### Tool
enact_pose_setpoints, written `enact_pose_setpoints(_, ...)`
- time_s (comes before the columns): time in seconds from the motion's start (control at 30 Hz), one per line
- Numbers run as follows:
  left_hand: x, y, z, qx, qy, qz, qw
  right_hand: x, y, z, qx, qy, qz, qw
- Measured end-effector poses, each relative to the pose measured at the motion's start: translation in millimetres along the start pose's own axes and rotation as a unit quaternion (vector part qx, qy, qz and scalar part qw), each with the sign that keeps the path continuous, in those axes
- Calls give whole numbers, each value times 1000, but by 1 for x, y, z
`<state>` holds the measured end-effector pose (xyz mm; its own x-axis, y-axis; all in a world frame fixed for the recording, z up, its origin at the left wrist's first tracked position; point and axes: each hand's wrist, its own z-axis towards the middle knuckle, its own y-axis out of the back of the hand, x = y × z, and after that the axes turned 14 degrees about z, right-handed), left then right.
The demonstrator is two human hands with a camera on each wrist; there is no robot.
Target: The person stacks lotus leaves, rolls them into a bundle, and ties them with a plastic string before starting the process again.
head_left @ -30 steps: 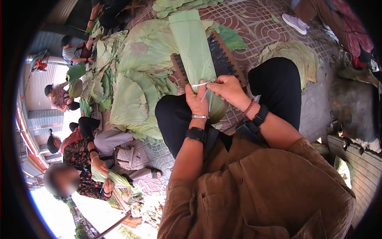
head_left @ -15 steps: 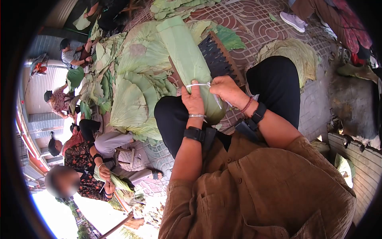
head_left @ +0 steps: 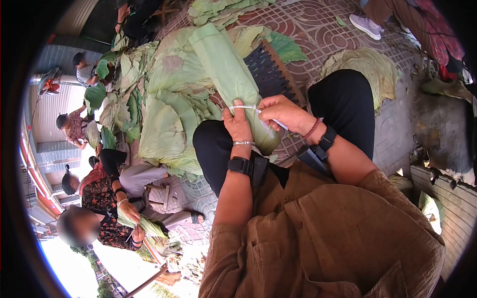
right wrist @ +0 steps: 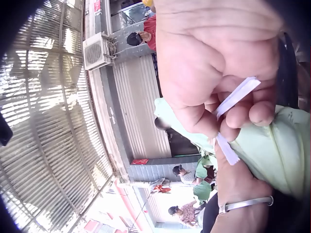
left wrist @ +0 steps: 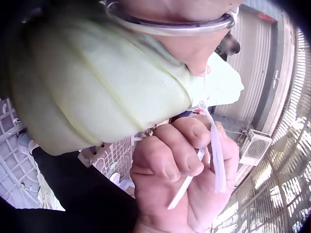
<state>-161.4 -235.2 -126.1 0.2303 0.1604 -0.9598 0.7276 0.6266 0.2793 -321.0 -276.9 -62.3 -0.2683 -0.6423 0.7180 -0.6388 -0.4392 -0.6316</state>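
Gripping the leaf bundle (head_left: 224, 64) near its lower end, the left hand (head_left: 238, 129) sets its thumb beside the white tie (left wrist: 217, 160). In the head view, the bundle slants towards eleven o'clock. Between two and three o'clock from the left hand, the right hand's (head_left: 289, 116) curled fingers pinch the tie. A dark spiked board (head_left: 272, 72) lies at one o'clock, layered leaves (head_left: 169, 94) at ten.

Leaf bundle (head_left: 226, 69): pale green, rolled, upper centre, head view, top leaning left. White strip (head_left: 245, 107) round its lower part, tails out.
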Motion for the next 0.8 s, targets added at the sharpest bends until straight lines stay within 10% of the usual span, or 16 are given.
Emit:
enact_pose_setpoints(0.43,-19,-1,-6,-57,-26,8,998,-5,3,2,-38,6,-35,999)
enact_pose_setpoints(0.63,-16,4,0,-61,71,-41,995,-1,-4,-5,90,-51,2,995)
enact_pose_setpoints(0.73,-21,2,-5,-14,-2,-19,1000,13,-4,-10,148,-42,-97,983)
enact_pose_setpoints(0.8,-21,1,-5,1,29,-41,999,19,-2,-11,76,22,40,996)
